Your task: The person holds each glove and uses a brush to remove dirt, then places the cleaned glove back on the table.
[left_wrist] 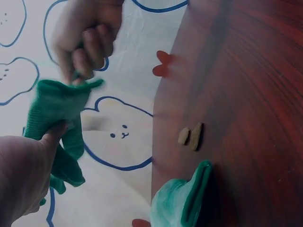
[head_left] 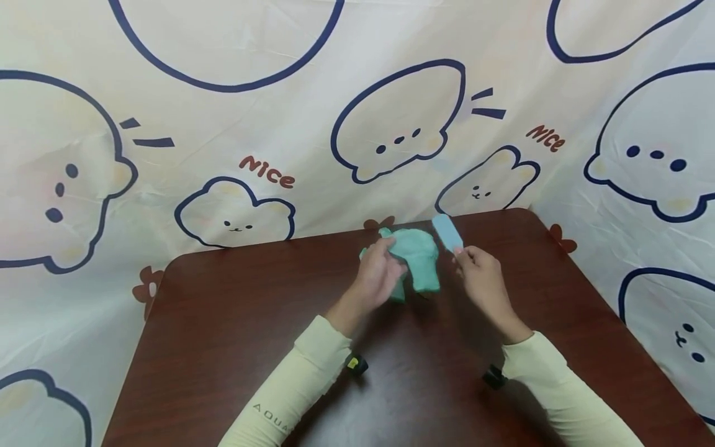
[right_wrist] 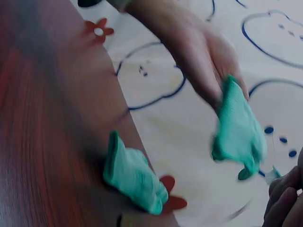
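Left fingers [head_left: 393, 273] are gripping a green glove [right_wrist: 239, 127].
Right fingers [head_left: 473, 256] are pinching a flat light-blue piece [head_left: 447, 231]; a second glove [right_wrist: 135, 177] is lying on the bench [head_left: 223, 323].

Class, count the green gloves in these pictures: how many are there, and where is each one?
2. One glove is held in the left hand; the other glove is on the table, near its edge.
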`<control>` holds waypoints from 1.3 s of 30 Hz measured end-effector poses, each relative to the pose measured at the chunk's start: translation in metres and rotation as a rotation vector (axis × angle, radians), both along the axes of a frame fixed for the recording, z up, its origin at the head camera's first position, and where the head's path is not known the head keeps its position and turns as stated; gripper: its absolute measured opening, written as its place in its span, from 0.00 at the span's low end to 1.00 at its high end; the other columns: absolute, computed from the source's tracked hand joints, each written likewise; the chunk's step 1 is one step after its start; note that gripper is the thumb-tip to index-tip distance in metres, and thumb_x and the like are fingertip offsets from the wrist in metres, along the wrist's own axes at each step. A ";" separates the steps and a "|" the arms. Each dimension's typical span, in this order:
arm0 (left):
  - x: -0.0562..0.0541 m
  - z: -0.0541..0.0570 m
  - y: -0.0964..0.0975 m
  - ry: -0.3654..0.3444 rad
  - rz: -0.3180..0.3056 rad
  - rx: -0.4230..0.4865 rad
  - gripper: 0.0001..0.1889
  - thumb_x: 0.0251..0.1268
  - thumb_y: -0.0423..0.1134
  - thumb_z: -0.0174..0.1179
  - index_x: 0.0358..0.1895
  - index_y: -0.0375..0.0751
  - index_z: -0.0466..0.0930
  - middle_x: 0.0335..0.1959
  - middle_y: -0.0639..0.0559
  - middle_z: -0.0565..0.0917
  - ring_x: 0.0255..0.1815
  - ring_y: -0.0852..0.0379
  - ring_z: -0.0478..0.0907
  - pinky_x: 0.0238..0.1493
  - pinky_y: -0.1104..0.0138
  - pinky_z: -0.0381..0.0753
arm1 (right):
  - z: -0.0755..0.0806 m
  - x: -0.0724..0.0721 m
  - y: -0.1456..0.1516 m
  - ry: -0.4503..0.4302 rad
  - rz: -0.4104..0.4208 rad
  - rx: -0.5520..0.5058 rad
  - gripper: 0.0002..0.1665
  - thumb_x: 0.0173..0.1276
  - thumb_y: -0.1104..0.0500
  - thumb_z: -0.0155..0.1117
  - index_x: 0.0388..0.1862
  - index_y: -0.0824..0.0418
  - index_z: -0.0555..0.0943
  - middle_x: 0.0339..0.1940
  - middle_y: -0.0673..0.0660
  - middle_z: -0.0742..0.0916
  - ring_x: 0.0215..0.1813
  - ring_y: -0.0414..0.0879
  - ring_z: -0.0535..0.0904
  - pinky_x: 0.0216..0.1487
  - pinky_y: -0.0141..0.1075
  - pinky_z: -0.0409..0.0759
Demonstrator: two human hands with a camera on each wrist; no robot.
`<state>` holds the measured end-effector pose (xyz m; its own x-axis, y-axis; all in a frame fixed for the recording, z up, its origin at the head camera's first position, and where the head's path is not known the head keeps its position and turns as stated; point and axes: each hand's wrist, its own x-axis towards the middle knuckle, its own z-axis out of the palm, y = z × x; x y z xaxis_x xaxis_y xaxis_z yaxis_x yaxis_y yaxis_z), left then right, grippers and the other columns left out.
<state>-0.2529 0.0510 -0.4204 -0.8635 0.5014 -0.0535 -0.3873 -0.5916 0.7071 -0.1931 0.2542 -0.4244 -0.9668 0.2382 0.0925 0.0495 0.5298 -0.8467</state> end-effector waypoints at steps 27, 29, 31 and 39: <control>0.004 0.005 -0.007 0.077 -0.024 -0.014 0.29 0.86 0.40 0.30 0.82 0.31 0.43 0.82 0.34 0.54 0.83 0.39 0.54 0.79 0.41 0.55 | 0.014 0.006 -0.034 0.014 0.093 -0.062 0.27 0.81 0.38 0.50 0.40 0.59 0.80 0.25 0.56 0.77 0.22 0.43 0.67 0.21 0.35 0.67; 0.004 0.005 -0.006 0.073 -0.022 -0.025 0.29 0.86 0.40 0.31 0.82 0.32 0.43 0.83 0.35 0.54 0.82 0.40 0.55 0.79 0.41 0.57 | 0.013 0.004 -0.031 0.014 0.083 -0.062 0.28 0.81 0.37 0.49 0.40 0.60 0.80 0.24 0.56 0.76 0.22 0.43 0.66 0.21 0.35 0.66; 0.004 0.004 -0.004 0.078 -0.020 -0.033 0.29 0.87 0.40 0.31 0.82 0.33 0.43 0.83 0.36 0.54 0.82 0.40 0.55 0.78 0.42 0.58 | 0.012 0.003 -0.027 0.016 0.074 -0.062 0.29 0.81 0.37 0.49 0.39 0.61 0.80 0.24 0.56 0.75 0.22 0.43 0.66 0.22 0.35 0.66; 0.006 0.002 0.001 0.120 0.013 -0.030 0.28 0.86 0.39 0.30 0.81 0.29 0.45 0.81 0.32 0.56 0.81 0.37 0.57 0.77 0.39 0.58 | 0.018 0.001 -0.017 0.038 0.033 -0.107 0.32 0.80 0.36 0.50 0.37 0.64 0.78 0.21 0.55 0.73 0.20 0.43 0.63 0.22 0.37 0.67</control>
<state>-0.2467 0.0515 -0.4186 -0.8711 0.4898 0.0353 -0.2916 -0.5737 0.7654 -0.1920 0.2368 -0.4066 -0.9707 0.2164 0.1050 0.0001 0.4370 -0.8994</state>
